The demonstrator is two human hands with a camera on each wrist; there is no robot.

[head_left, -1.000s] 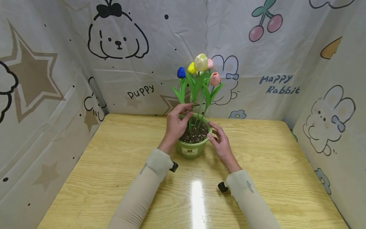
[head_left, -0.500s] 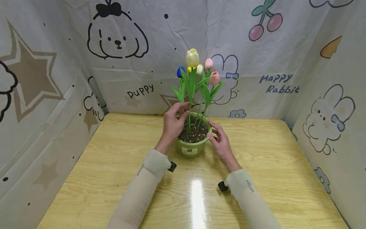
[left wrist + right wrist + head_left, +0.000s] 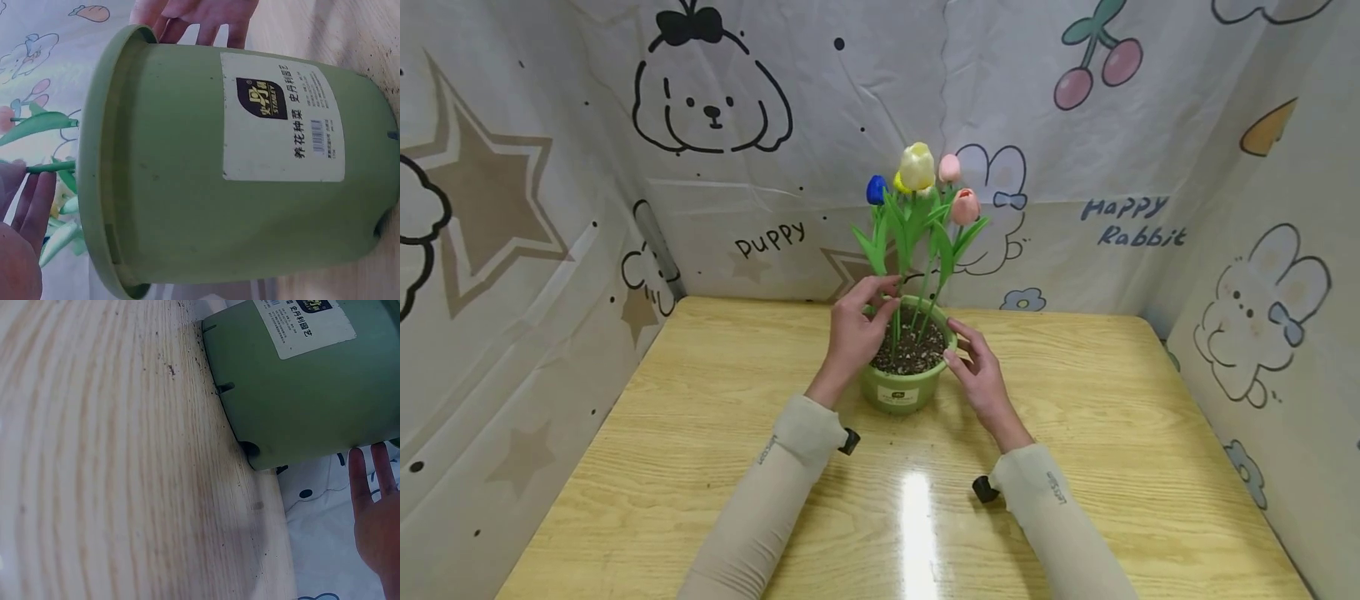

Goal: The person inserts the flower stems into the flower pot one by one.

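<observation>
A green flower pot (image 3: 917, 392) filled with dark soil (image 3: 913, 358) stands upright on the table, its white label facing front. My left hand (image 3: 853, 325) is above the pot's left rim and pinches the green stem (image 3: 56, 167) of a large cream tulip (image 3: 917, 169). Soil-level contact of that stem is partly hidden by the fingers. On the right side, my right hand (image 3: 979, 371) rests against the pot by the rim, with straight fingers (image 3: 359, 478) touching its wall. Around the cream tulip stand a blue tulip (image 3: 876, 190), a yellow one partly hidden, and pink tulips (image 3: 965, 207).
The wooden table (image 3: 1075, 400) carries small soil crumbs (image 3: 170, 370) near the pot's base. Behind and at both sides hangs a printed cloth (image 3: 850, 92) with cartoon animals, and a grey tube (image 3: 655, 243) leans at the back left corner.
With my left hand on its stem, the cream tulip shifts left and up, then drops and comes slightly back right. My right hand stays at the pot.
</observation>
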